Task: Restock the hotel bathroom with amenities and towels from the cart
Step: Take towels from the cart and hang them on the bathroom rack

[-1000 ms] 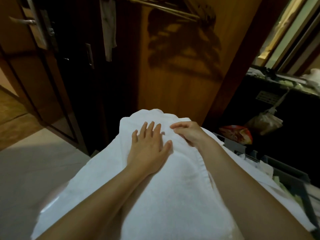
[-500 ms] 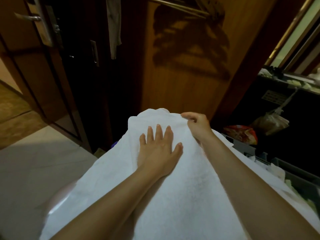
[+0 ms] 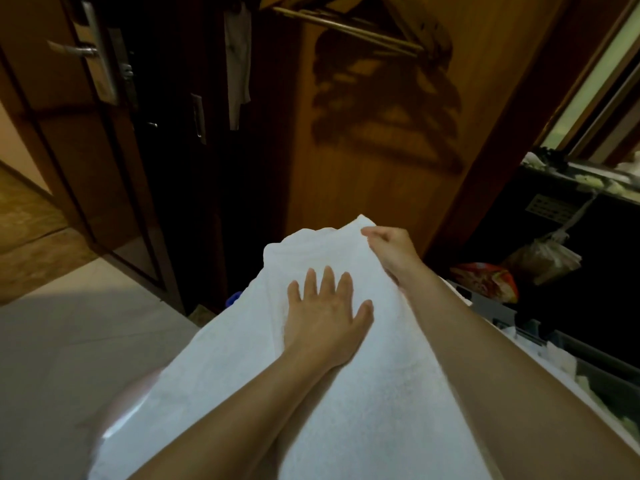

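Observation:
A large white towel point(image 3: 363, 403) lies spread out lengthwise in front of me, running from the bottom of the view to a far end near the wooden wall. My left hand point(image 3: 325, 313) rests flat on it with fingers spread, palm down, holding nothing. My right hand point(image 3: 391, 249) pinches the towel's far right corner, fingers closed on the cloth. The housekeeping cart point(image 3: 568, 341) stands to the right, its grey trays partly hidden by my right forearm.
A wooden wardrobe panel point(image 3: 374, 140) with a hanger rail point(image 3: 346, 27) faces me. A dark wooden door with a metal handle point(image 3: 74, 51) stands open at left over pale floor tiles point(image 3: 69, 341). A red-orange packet point(image 3: 488, 278) and a brown bag point(image 3: 543, 258) sit on the cart.
My right hand has slid from the towel's middle to its far right corner and taken hold of it. My left hand stays flat on the towel, shifted slightly right.

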Tool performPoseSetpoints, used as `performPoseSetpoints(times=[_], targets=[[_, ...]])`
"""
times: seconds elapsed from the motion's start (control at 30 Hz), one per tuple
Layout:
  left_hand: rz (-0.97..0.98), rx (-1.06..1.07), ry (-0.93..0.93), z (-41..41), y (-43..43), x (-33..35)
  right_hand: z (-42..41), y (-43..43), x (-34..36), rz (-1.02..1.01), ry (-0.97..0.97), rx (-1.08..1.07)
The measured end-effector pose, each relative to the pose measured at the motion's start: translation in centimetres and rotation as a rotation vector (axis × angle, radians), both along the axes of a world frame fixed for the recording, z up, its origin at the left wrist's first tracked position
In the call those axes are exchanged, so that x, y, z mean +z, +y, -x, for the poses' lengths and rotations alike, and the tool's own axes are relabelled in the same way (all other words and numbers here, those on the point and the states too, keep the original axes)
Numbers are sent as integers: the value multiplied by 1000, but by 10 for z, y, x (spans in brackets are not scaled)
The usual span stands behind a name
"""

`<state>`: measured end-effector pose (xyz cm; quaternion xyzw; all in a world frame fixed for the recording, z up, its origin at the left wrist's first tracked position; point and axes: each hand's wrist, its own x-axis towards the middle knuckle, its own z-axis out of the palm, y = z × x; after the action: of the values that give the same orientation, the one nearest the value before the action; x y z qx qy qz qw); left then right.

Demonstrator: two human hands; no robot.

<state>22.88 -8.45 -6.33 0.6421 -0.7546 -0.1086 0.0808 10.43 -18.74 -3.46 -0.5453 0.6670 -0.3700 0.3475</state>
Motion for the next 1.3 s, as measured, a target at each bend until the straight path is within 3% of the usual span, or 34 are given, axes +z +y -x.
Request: performPoseSetpoints(times=[0.13, 0.2, 0.3, 0.5, 0.8, 1.0, 1.2, 1.3], targets=[[-5, -2, -8, 1, 1, 2, 10, -2, -22, -105, 516, 72], [-8, -1, -12, 1, 0, 1, 11, 4, -25, -66, 695, 146], [-1, -1, -32, 2, -1, -2, 13, 20, -29, -22, 660, 240], [16, -10, -49, 2, -2, -4, 36, 55, -42, -169, 546, 317], [-55, -32, -89, 9, -3, 6, 124, 115, -43, -142, 671, 226], [-90, -259, -108, 69, 19, 12, 182, 149, -56, -227, 842, 176], [86, -302, -257, 106, 32, -4, 220, 165, -61, -193, 960, 112], [192, -214, -163, 117, 31, -15, 228, 167, -65, -92, 1009, 79]])
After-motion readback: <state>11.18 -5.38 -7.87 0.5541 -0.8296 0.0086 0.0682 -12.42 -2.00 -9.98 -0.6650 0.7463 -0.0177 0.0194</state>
